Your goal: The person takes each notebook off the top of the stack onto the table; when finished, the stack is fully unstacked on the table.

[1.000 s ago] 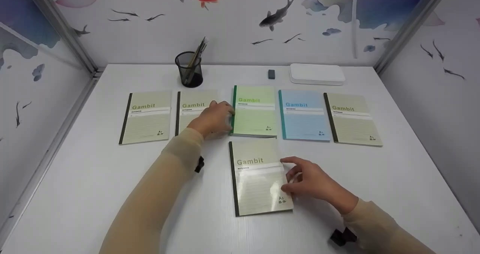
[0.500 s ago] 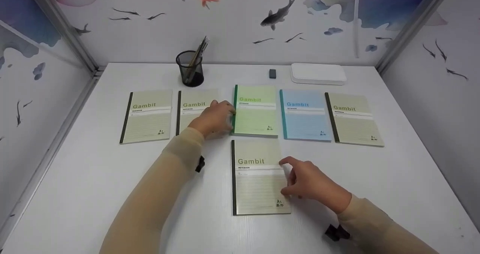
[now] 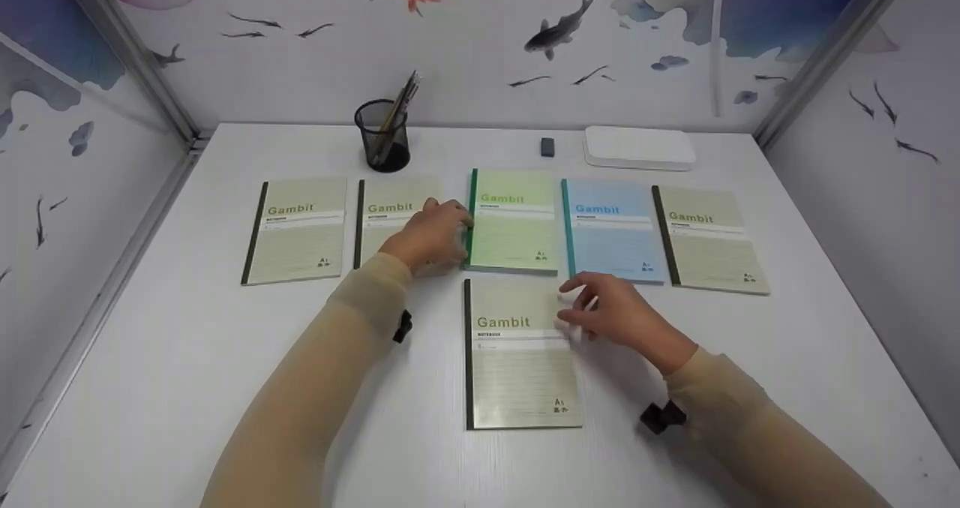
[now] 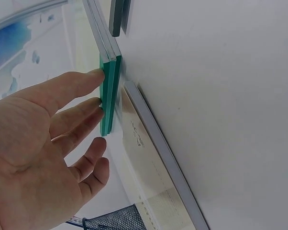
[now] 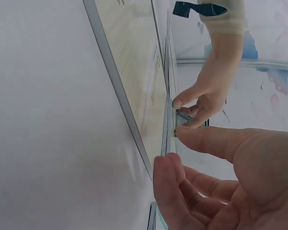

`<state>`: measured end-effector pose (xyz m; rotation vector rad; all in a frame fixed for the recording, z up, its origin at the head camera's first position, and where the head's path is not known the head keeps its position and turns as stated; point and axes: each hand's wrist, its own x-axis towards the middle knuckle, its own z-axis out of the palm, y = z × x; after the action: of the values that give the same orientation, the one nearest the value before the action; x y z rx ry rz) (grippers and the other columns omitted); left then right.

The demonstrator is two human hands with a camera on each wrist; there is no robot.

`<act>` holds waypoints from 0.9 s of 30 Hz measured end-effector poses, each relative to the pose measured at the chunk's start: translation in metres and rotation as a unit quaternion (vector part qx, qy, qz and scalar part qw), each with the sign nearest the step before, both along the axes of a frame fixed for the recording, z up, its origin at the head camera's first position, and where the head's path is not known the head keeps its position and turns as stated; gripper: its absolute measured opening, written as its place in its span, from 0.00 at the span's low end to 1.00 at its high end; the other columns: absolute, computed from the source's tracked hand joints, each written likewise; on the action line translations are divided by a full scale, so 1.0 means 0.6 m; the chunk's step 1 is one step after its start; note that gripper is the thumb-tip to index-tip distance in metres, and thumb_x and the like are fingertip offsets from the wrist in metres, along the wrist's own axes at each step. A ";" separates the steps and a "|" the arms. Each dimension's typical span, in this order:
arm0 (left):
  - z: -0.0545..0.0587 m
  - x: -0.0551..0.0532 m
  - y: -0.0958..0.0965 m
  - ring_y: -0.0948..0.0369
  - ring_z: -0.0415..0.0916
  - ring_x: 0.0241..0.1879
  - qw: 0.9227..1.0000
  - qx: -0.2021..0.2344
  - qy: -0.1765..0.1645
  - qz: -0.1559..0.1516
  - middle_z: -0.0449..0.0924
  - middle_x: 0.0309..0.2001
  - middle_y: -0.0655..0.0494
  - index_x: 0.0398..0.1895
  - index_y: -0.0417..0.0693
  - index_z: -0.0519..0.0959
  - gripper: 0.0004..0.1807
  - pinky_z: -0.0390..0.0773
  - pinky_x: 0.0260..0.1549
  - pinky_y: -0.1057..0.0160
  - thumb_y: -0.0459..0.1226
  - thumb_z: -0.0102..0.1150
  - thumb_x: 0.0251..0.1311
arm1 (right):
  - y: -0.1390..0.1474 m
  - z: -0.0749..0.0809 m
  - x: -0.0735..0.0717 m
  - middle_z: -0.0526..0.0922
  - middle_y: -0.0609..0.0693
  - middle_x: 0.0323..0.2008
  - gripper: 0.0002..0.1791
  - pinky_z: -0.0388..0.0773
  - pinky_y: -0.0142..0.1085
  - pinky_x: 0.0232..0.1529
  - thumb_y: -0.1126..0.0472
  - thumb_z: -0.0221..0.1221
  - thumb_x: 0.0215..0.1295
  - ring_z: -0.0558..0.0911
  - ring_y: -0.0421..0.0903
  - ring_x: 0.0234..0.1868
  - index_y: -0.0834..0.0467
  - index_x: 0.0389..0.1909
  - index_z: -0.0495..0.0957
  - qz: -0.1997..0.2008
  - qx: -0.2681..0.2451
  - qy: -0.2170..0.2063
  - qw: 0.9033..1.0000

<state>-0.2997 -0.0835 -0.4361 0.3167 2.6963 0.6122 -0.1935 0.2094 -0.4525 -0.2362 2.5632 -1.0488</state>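
In the head view, my left hand (image 3: 429, 232) lies over a beige notebook (image 3: 397, 191), its fingertips at the dark green spine of the green notebook (image 3: 517, 226). The left wrist view shows two stacked green spines (image 4: 110, 93), with the thumb and fingers touching them from one side. In front of the green notebook, another beige "Gambit" notebook (image 3: 517, 388) lies flat and square. My right hand (image 3: 619, 313) is by its upper right edge, thumb and fingers apart and gripping nothing. Whether its fingertips touch the cover is hard to tell.
A beige notebook (image 3: 296, 249) lies at the left of the row. A blue notebook (image 3: 611, 238) and another beige notebook (image 3: 712, 245) lie at the right. Behind stand a mesh pen cup (image 3: 382, 136), a small dark block (image 3: 547, 147) and a white flat case (image 3: 639, 149).
The front beige notebook has turned slightly and now lies straighter. My right hand has slid up along its right edge, away from the table's front. My left hand has stayed in place.
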 end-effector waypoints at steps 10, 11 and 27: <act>0.003 0.007 -0.011 0.52 0.64 0.64 1.000 -0.026 0.010 -0.004 0.69 0.70 0.55 0.71 0.51 0.74 0.34 0.69 0.68 0.51 0.38 0.71 0.60 | -0.002 -0.004 -0.092 0.84 0.59 0.47 0.24 0.87 0.38 0.39 0.62 0.70 0.63 0.86 0.49 0.38 0.60 0.60 0.80 -0.049 -0.057 -0.007 0.997; 0.004 0.007 -0.010 0.52 0.64 0.64 1.000 -0.027 0.013 -0.006 0.69 0.70 0.55 0.71 0.51 0.74 0.34 0.69 0.68 0.51 0.38 0.71 0.60 | 0.000 -0.004 -0.100 0.83 0.59 0.48 0.24 0.87 0.38 0.40 0.62 0.70 0.64 0.86 0.49 0.39 0.60 0.60 0.80 -0.058 -0.060 -0.011 0.996; 0.004 0.001 0.006 0.53 0.63 0.63 1.000 -0.020 0.006 -0.007 0.69 0.69 0.55 0.71 0.50 0.74 0.34 0.69 0.68 0.50 0.37 0.71 0.59 | 0.004 -0.011 -0.192 0.80 0.58 0.58 0.27 0.86 0.38 0.50 0.59 0.67 0.68 0.88 0.49 0.47 0.60 0.66 0.75 -0.099 -0.090 -0.073 0.988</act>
<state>-0.2989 -0.0798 -0.4336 0.3296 2.7126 0.5534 -0.3090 0.2116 -0.4593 0.0511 2.4001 -1.3215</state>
